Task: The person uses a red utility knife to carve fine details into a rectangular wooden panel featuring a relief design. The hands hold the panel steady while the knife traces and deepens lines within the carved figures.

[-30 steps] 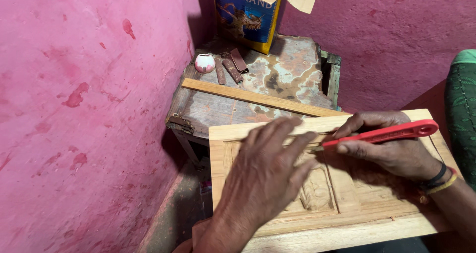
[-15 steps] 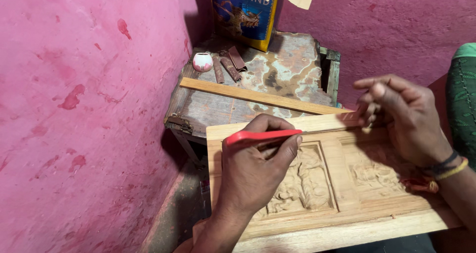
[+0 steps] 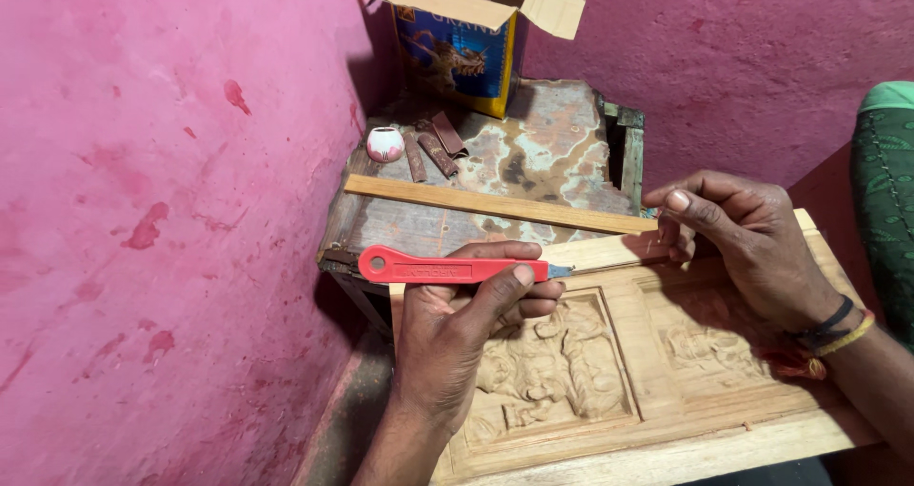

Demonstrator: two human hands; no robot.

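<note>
Closest to me I see the carved wooden panel (image 3: 609, 381), pale wood with raised figures in two recessed fields, lying flat across the bottom of the view. My left hand (image 3: 457, 338) rests on its left carved field and is closed around a red-handled cutter (image 3: 452, 269), thumb pressed on the handle; the tool lies level, its small metal tip pointing right, just over the panel's upper frame. My right hand (image 3: 743, 243) sits on the panel's upper right part, fingers bent and loosely curled, fingertips touching the top edge of the wood; it holds nothing that I can make out, and bands circle its wrist. Just beyond the panel stands a worn table (image 3: 533, 162) with a mottled, peeling top. A long wooden strip (image 3: 495, 203) lies across it, near the panel's far edge. Farther back on the table are a small pink-and-white pot (image 3: 385, 144) and a few brown sandpaper pieces (image 3: 433, 151) beside it. At the far end stands an open cardboard box (image 3: 466, 39), against the pink wall (image 3: 143, 210).
</note>
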